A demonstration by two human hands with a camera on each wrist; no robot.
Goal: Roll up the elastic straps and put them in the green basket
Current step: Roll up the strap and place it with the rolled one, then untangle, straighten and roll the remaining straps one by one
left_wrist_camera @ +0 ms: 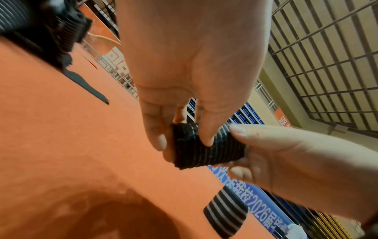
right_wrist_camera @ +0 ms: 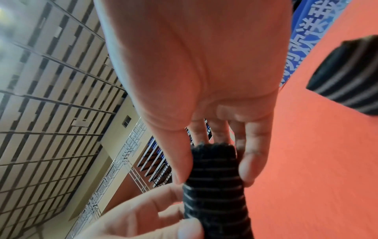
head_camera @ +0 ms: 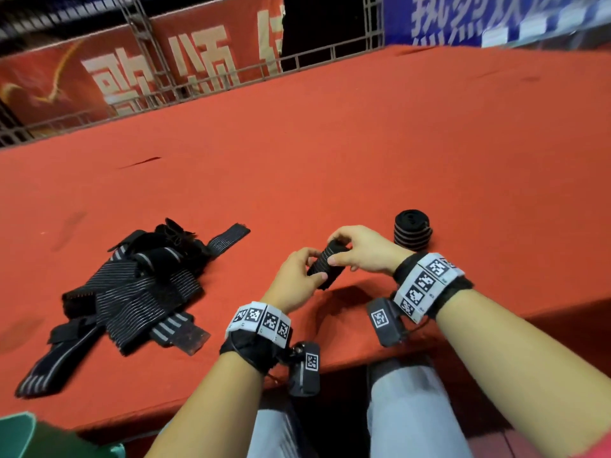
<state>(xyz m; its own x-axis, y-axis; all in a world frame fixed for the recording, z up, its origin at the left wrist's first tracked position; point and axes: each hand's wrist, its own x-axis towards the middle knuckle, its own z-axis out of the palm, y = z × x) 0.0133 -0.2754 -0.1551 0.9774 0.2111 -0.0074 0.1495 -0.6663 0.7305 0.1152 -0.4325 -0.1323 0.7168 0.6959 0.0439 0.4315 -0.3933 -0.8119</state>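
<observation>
On red table (head_camera: 330, 153), both hands, left hand (head_camera: 297, 276), right hand (head_camera: 363, 249), gripping one strap roll (head_camera: 325, 264), one finished roll (head_camera: 411, 231) beside.

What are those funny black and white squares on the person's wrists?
Both arms are bare, no sleeves. The left hand and right hand each have a white wristband of square black-and-white code tags over black wrapping, with a small black camera box hanging below.

We see a heap of loose straps (head_camera: 132, 285) lying on the table (head_camera: 330, 153) near its front edge, left of the hands. A rolled strap (head_camera: 412, 233) stands right of them, farther from that edge.
</observation>
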